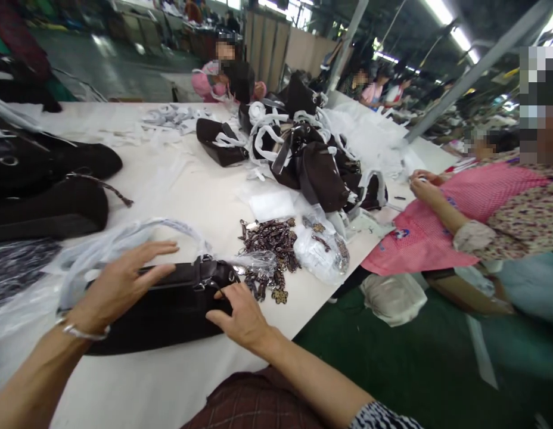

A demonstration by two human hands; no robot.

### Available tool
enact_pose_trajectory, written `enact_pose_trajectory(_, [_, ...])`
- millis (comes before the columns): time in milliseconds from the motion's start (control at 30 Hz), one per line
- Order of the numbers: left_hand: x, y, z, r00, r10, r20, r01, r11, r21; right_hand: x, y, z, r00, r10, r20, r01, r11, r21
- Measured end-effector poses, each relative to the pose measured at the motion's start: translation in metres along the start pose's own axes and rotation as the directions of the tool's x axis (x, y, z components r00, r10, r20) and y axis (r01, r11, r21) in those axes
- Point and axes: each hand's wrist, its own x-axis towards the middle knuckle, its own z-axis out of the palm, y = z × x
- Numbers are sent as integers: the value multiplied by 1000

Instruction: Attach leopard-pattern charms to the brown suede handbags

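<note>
A dark handbag lies on its side on the white table just in front of me, its handle wrapped in white film. Over its left part my left hand is spread, thumb and fingers apart, with nothing in it. My right hand grips the bag's right end, thumb on the near face and fingertips by the metal ring. A dark strap with a buckle crosses the bag beside that hand. Beyond it lies a pile of braided straps with metal clasps and a leopard-print bear charm.
A clear plastic bag of charms sits right of the straps. Several dark handbags are heaped farther back; more bags stand at left. A co-worker in a pink apron is at the table's right edge, another person across it.
</note>
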Motion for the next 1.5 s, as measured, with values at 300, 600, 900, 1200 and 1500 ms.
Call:
enact_pose_trajectory(300, [-25, -15, 49, 979, -10, 202, -54, 950, 308, 12, 8, -16, 970, 65, -236, -4, 969, 248])
enact_pose_trajectory(600, [-51, -11, 25, 934, -77, 349, -20, 964, 265, 7, 14, -38, 976, 189, -109, -105, 846, 523])
enact_pose_trajectory(900, [-93, 21, 44, 979, -101, 178, 47, 958, 284, -29, 122, -67, 863, 471, -182, -456, 882, 118])
enact_pose_trajectory(1200, [-104, 48, 61, 997, -79, -1, 75, 943, 324, 0, 174, -61, 803, 548, -236, -564, 826, 0])
enact_pose_trajectory(1500, [-117, 57, 63, 993, -56, -102, 81, 963, 256, 5, 173, -96, 710, 704, 6, -665, 668, 334])
